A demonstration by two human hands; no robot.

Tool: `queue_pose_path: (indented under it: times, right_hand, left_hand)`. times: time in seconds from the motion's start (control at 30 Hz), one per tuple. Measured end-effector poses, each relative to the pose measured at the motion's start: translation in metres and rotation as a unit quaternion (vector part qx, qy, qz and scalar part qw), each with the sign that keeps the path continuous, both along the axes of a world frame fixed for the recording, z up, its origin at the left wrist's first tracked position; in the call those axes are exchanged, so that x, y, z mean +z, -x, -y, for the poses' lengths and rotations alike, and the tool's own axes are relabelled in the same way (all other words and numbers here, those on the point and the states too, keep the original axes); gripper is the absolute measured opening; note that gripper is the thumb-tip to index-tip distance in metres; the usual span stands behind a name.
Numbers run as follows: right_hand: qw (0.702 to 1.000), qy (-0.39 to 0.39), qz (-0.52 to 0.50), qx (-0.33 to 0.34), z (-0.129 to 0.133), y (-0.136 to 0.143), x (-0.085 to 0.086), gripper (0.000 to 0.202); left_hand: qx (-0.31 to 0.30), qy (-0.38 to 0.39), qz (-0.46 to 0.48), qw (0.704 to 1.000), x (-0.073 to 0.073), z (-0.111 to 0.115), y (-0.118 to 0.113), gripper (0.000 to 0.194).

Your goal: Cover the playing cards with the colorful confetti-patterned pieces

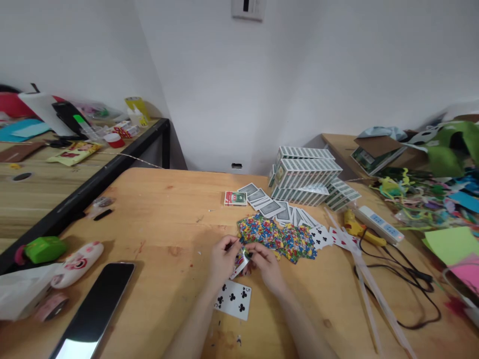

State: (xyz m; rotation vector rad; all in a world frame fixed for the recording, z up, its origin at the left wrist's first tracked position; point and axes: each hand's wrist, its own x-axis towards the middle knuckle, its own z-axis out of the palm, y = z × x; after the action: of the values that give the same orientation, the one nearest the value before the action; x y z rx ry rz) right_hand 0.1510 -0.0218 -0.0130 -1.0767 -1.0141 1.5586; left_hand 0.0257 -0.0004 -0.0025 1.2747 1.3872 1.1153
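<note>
Near the middle of the wooden table, my left hand point(223, 260) and my right hand point(268, 267) pinch a playing card point(239, 268) between them. The card is tilted and looks bent, and fingers cover much of it. Below it a five of clubs point(239, 303) lies face up, partly under my left forearm. Just beyond my fingers spread cards with a multicoloured pattern point(258, 229). Behind these is a fan of grey-backed cards point(272, 208), and face-up cards point(320, 236) lie to the right. A small card box point(235, 199) rests at the fan's left end.
Striped boxes point(309, 172) are stacked at the back right. On the right lie a yellow glue gun point(354, 223) with its cord, a power strip point(379, 223) and long translucent sticks point(368, 284). A phone point(95, 309) and a white patterned object point(77, 264) are at left.
</note>
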Motion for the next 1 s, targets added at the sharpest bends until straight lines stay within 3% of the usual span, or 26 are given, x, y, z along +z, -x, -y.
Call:
queue_pose_path:
  times: [0.43, 0.67, 0.77, 1.0]
  right_hand:
    - [0.997, 0.018, -0.039, 0.067, 0.004, -0.003, -0.001, 0.03]
    - [0.995, 0.044, -0.081, 0.035, 0.004, -0.002, 0.001, 0.029]
    - [0.999, 0.038, -0.032, -0.012, 0.003, 0.003, 0.0, 0.031]
    - [0.991, 0.015, 0.058, -0.118, -0.001, -0.01, -0.008, 0.025]
  left_hand:
    - [0.016, 0.022, 0.041, 0.999, -0.006, -0.002, 0.008, 0.021]
    - [0.111, -0.008, 0.065, 0.992, -0.012, -0.007, 0.017, 0.025]
    - [0.07, -0.005, 0.077, 0.995, -0.012, -0.005, 0.015, 0.025]
    - [-0.097, 0.042, 0.045, 0.993, -0.004, 0.0, 0.023, 0.021]
